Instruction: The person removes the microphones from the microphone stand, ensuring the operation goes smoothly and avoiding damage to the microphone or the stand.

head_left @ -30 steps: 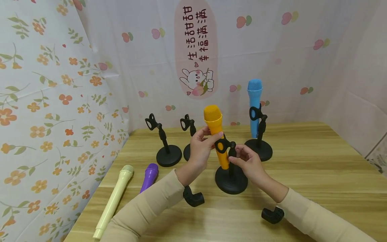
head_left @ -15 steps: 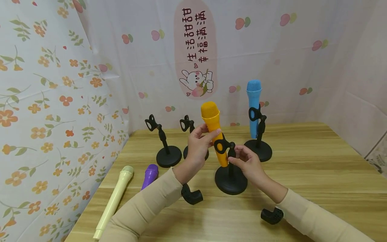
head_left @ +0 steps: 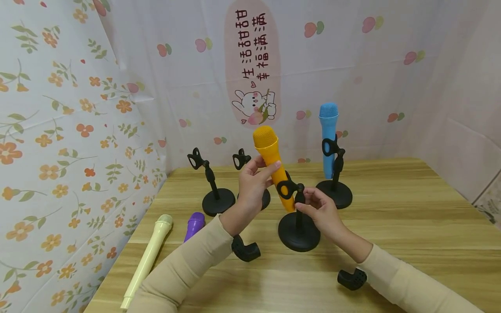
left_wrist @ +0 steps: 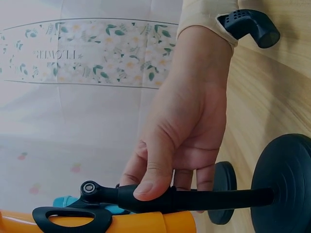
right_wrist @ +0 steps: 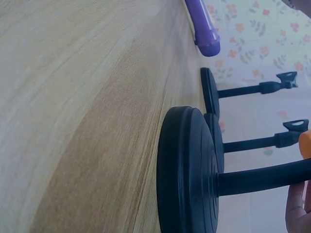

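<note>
In the head view my left hand (head_left: 252, 187) grips the upper handle of an orange microphone (head_left: 278, 174), thumb on the near side. The microphone leans left and its lower handle runs through the ring clip of a black desk microphone stand (head_left: 299, 239). My right hand (head_left: 322, 213) pinches that stand's post just below the clip joint. The left wrist view shows the right hand (left_wrist: 187, 126) from across, its thumb pressed on the post (left_wrist: 228, 199) and fingers behind it. At the right wrist view's edge, the stand's round base (right_wrist: 187, 170) stands upright on the wood.
A blue microphone (head_left: 328, 126) sits in another stand at the back right. Two stands without microphones, one at the left (head_left: 218, 202) and one partly behind my left hand (head_left: 266, 200), are at the back. A cream microphone (head_left: 146, 256) and a purple microphone (head_left: 194, 224) lie at the left.
My left hand has moved up and to the left with the orange microphone, which tilts further left and has slid upward through the clip. The right hand stays on the post.
</note>
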`<state>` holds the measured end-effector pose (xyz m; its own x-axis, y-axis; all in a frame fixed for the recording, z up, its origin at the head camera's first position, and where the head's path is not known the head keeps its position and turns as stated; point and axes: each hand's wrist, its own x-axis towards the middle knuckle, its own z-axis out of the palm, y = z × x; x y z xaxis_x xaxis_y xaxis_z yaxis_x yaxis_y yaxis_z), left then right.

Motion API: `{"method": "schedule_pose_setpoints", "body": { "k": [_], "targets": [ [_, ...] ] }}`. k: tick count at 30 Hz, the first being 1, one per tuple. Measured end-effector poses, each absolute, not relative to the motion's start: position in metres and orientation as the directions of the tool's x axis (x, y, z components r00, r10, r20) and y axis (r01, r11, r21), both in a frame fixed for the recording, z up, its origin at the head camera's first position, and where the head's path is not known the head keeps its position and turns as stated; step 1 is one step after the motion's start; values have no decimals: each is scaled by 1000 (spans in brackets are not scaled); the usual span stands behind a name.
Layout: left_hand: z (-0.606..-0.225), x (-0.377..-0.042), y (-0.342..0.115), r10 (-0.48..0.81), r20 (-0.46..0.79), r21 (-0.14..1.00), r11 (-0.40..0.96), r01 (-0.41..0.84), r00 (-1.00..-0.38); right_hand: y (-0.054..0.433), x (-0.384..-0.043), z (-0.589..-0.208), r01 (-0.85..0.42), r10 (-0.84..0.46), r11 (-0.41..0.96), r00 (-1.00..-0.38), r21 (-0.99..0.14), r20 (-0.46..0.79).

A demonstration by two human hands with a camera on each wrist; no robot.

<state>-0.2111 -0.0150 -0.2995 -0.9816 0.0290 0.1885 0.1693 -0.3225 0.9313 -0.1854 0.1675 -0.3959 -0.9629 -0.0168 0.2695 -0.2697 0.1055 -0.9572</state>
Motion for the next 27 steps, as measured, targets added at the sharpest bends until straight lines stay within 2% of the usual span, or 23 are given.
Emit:
{"method": "schedule_pose_setpoints", "body": {
  "k": [17, 27],
  "targets": [
    [-290, -208, -22, 10, 218, 908, -369, 199, -976, 166, -185, -395, -289, -12, 138, -957, -947, 290],
    [-289, -210, -25, 17, 208, 892, -415, 183, -978, 165, -183, -394, -276, -7, 102, -961, -956, 277]
  ]
}}
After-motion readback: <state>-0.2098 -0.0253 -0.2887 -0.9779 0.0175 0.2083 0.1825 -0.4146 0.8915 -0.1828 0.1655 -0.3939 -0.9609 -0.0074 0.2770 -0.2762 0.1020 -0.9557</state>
